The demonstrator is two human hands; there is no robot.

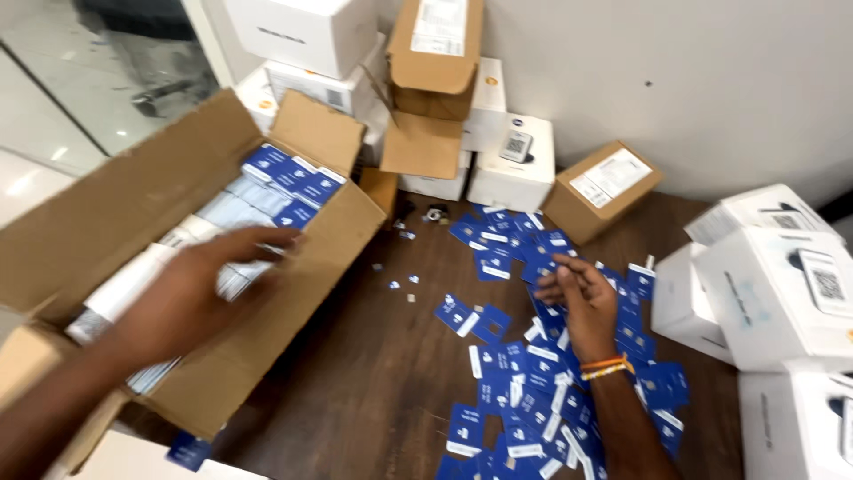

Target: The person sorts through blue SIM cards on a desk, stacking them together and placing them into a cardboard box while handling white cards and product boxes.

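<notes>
An open cardboard box at the left holds rows of blue-and-white cards standing on edge. My left hand reaches into it, fingers spread flat on the packed cards, holding nothing. Several loose blue cards lie scattered over the dark wooden table. My right hand, with an orange thread on its wrist, rests on this pile, fingers curled down touching the cards; whether it pinches one I cannot tell.
White boxes stack at the right edge. More white boxes and brown cartons pile against the back wall, with a small brown carton beside them. Tiny chips lie mid-table.
</notes>
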